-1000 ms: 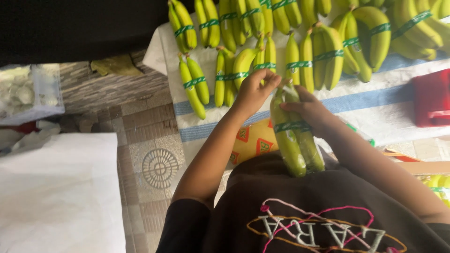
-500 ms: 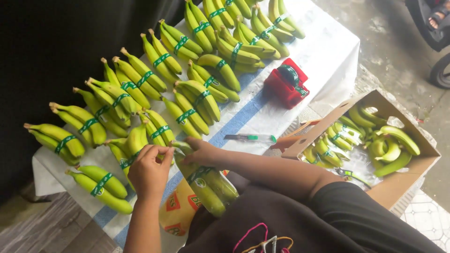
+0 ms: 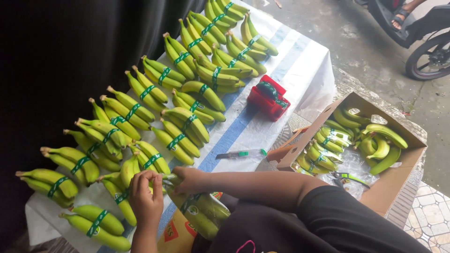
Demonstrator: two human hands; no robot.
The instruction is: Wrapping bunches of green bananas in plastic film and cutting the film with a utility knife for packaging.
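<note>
The left hand [image 3: 145, 199] and the right hand [image 3: 187, 180] meet over the near edge of the table [image 3: 290, 70], both closed around the stem end of a bunch of green bananas [image 3: 199, 213]. The bunch hangs off that edge, down toward the person's lap, just above a yellow and orange bag [image 3: 171, 232]. Left fingers are pinched at the top of the bunch; the right hand wraps the stems from the other side.

Most of the white cloth with its blue stripes is taken up by rows of banded banana bunches [image 3: 187, 93], which run from the near left corner to the far end, tight against the dark wall on the left. The open strip is along the right edge of the table, where a small knife with a green collar [image 3: 241, 153] lies near the right hand, and a red tape dispenser [image 3: 268, 97] sits farther along. Just off that edge stands a cardboard box [image 3: 396, 175] holding loose bananas [image 3: 382, 143] and green-handled scissors [image 3: 347, 177].
</note>
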